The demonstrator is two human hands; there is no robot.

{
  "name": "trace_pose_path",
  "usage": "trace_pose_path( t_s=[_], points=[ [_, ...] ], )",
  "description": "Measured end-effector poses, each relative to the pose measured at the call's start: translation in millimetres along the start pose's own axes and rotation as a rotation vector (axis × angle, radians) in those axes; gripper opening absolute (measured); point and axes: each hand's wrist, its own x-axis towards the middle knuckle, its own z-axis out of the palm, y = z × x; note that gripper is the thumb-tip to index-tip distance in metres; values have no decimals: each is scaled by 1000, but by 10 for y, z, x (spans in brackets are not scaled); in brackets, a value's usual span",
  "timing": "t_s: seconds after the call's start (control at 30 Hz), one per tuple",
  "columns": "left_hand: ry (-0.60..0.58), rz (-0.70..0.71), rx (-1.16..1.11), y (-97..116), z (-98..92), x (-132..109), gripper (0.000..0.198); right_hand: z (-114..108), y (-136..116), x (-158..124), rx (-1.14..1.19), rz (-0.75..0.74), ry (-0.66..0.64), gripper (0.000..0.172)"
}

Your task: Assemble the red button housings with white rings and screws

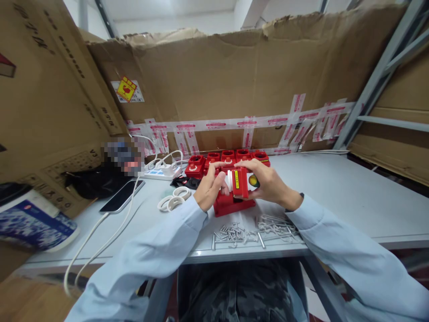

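Note:
Both my hands hold a red plastic box part [240, 183] with a yellow label just above a red base piece [231, 205] that lies on the white table [351, 192]. My left hand [209, 188] grips its left side with fingers curled. My right hand [268, 183] wraps over its top and right side. A pile of metal screws and pins [251, 230] lies in front of the base, near the table's front edge. A row of several more red parts [228, 158] stands behind my hands.
A phone [122, 195] on a white cable, a white power strip [161, 172] and white tape rings [174, 199] lie at the left. Taped cardboard walls [217, 89] close off the back and left. A metal shelf frame [378, 76] rises at the right.

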Motion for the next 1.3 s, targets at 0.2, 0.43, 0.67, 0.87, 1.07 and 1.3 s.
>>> trace_pose_path(
  t_s=[0.2,0.43,0.67,0.87,1.07,1.3],
  points=[
    [-62,390,70,-28,-23,2,56,-6,18,7,8,11,70,81],
    [-62,305,34,-85,-3,44,57,-21,1,17,26,13,56,77],
    [-131,-16,-136,-49,-33,54,43,-38,13,20,17,-36,59,78],
    [-145,-223,-235,-27,47,79,52,-42,-39,14,-124,-62,18,66],
    [-107,-416,-422,-7,-74,166,64,-55,5,-1,-160,-66,59,60],
    [56,-74,273,154,-686,64,39,-99,96,28,-48,-5,169,71]
  ],
)
